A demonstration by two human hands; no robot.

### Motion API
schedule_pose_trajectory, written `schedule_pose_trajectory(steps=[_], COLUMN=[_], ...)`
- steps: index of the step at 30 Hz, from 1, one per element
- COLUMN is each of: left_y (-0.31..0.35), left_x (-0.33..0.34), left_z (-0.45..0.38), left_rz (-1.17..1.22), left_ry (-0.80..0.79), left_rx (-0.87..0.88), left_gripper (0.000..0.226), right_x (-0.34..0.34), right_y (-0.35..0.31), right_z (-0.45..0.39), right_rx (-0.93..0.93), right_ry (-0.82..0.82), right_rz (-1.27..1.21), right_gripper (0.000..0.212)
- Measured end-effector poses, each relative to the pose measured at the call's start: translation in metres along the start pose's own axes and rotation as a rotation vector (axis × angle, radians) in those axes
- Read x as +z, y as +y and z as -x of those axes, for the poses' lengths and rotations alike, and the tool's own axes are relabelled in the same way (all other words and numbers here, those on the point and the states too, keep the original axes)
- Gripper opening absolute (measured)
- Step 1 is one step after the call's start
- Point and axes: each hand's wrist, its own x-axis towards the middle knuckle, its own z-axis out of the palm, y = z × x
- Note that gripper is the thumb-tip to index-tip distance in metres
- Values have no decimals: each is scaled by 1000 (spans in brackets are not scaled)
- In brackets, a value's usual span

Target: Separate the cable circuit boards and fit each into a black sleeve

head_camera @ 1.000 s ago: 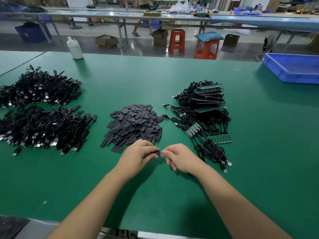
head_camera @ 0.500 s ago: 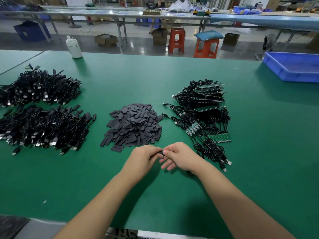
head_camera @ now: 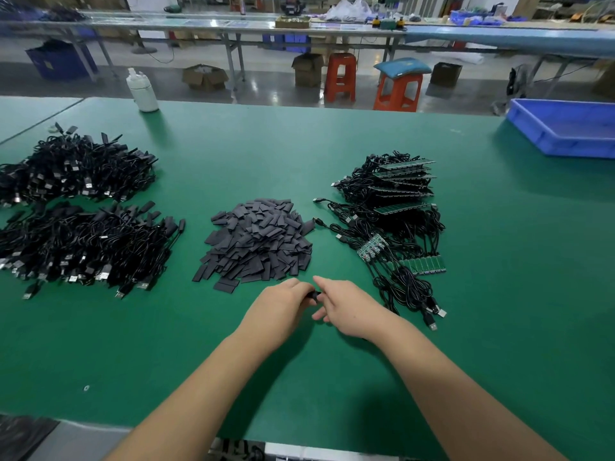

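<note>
Left hand (head_camera: 279,309): low at the counter's near middle, back turned up, fingers curled round one end of a small black sleeve.
Right hand (head_camera: 346,309): just beside the left, almost touching it, index finger and thumb pinching the other end of the same piece; remaining fingers loosely bent beneath.
Black sleeve (head_camera: 313,295): only a short dark stub visible in the gap between the two hands, gripped from both sides; rest hidden by the fingers (head_camera: 301,287); cannot tell whether a board sits inside.
Sleeve pile (head_camera: 258,241): loose heap of flat black sleeves just beyond the hands, nearest pieces close to the left knuckles but apart from them.
Board cables (head_camera: 391,227): tangle of black leads with green circuit boards to the right of the sleeve pile; stacked panels at the far end, a joined green row (head_camera: 424,265) nearer, USB plugs (head_camera: 434,316) trailing near the right wrist.
Finished cables (head_camera: 80,224): two large black heaps at the left, well apart from the hands.
Counter (head_camera: 499,294): green mat surface.
White bottle (head_camera: 142,91): upright at the far left edge.
Blue tray (head_camera: 565,128): at the far right corner.
Background: orange stools (head_camera: 341,76) and cardboard boxes on the floor beyond.
</note>
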Motion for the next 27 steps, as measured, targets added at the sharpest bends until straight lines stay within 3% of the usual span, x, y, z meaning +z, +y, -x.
schedule_pose_trajectory(steps=[7,19,27], left_y=[3,5,-8], left_x=[-6,-4,0], left_z=[-1,-2,-7], left_rz=[-218,-355,-131], left_ry=[-96,-202,57], left_rx=[93,-1,-160], left_gripper=[24,41,46], right_x=[9,4,0], right_y=[2,-6,-7], right_z=[-2,0,1], right_rx=[8,76,108], right_ry=[18,20,98], right_rz=[-39,-140,-327], right_gripper=[19,32,31])
